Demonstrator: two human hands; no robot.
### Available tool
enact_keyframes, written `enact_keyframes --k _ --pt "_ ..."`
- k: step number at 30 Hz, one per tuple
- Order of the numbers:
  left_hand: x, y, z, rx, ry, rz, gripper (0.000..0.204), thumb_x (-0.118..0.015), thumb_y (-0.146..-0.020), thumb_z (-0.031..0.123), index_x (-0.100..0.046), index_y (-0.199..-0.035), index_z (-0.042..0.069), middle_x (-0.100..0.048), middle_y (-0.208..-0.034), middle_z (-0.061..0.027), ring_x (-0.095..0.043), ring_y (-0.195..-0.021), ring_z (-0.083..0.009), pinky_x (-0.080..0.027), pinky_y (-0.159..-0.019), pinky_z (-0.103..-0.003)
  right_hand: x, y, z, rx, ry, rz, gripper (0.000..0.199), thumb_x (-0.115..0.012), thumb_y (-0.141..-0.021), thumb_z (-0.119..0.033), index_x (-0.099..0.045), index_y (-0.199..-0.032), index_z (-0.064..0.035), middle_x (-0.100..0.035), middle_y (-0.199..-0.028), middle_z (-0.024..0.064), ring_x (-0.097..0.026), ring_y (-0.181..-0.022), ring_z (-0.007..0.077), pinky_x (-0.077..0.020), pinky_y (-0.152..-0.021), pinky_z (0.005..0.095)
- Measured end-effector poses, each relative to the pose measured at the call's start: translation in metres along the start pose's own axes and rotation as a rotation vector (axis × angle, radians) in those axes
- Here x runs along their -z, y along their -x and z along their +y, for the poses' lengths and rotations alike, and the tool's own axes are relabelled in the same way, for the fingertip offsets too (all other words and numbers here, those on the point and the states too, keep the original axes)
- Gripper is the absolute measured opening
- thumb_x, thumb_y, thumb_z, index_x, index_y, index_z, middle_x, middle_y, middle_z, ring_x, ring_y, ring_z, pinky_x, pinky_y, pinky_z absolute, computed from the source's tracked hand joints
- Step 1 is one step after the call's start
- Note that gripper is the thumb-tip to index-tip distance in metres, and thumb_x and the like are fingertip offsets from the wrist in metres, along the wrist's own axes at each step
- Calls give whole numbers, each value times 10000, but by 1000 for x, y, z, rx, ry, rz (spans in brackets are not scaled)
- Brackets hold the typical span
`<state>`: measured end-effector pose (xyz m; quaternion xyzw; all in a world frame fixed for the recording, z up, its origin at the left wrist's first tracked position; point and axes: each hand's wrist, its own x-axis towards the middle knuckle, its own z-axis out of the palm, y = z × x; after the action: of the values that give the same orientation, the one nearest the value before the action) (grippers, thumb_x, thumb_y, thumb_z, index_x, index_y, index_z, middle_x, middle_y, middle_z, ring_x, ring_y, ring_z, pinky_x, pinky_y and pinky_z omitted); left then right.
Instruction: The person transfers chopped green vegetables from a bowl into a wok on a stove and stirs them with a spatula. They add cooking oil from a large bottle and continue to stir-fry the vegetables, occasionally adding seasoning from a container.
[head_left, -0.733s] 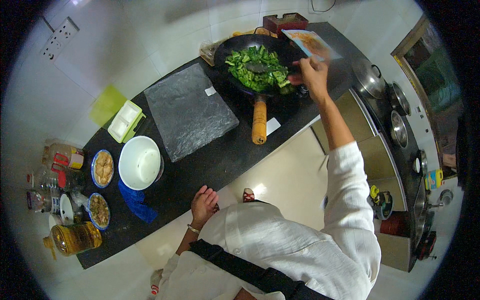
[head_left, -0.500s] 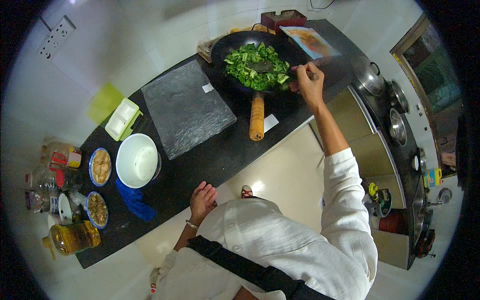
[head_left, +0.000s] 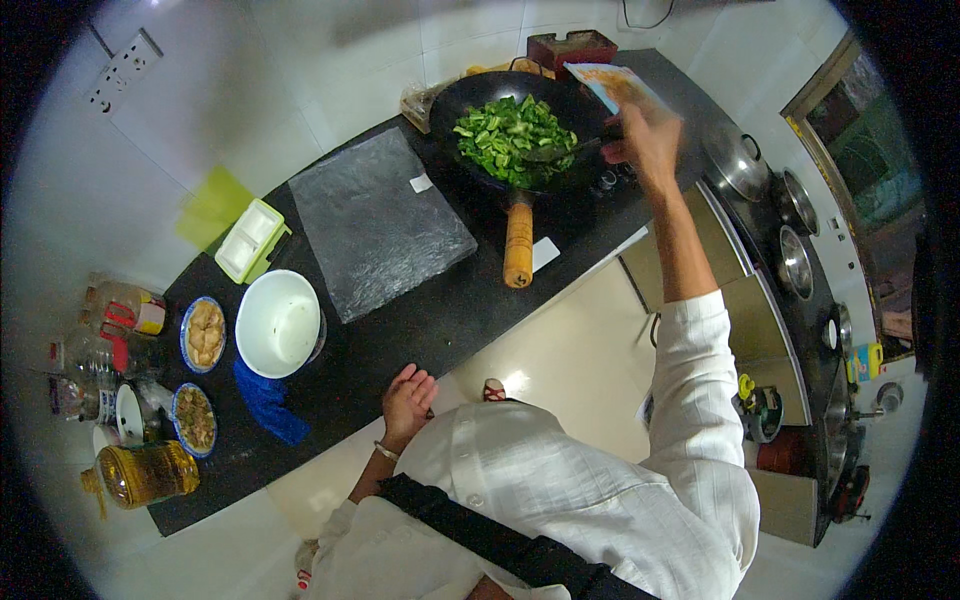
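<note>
Holding spatula w/ R hand | chpd greens in wok

My bare right hand has drawn outward to the right, farther from the round black wok, and hides more of the flat blue-edged, orange-patterned sheet. The dark long-handled cooking spatula I grip has slid from mid-pile toward the right side of the chopped green leafy vegetables.

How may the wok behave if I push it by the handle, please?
The wok will probably stay stiff, as its dark wall looks metallic. The chopped greens inside likely add weight beyond the wooden handle. The wok's sloping sides suggest it could rock.
</note>
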<state>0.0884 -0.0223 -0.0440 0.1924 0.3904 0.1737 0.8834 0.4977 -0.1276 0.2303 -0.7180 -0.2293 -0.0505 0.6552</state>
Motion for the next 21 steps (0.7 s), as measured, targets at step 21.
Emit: enact_keyframes --k 21 --pt "4 9 -1 11 -12 22 391 -486 -868 109 -393 -1243 43 -448 -1190 -158 -490 -1070 -279 -454 -899 -402 -28 -3 37 9 -237 -38 229 -503 -836 -161 -536 -819 65 -612 -812 160 -613 -526 221 -541 -478 325"
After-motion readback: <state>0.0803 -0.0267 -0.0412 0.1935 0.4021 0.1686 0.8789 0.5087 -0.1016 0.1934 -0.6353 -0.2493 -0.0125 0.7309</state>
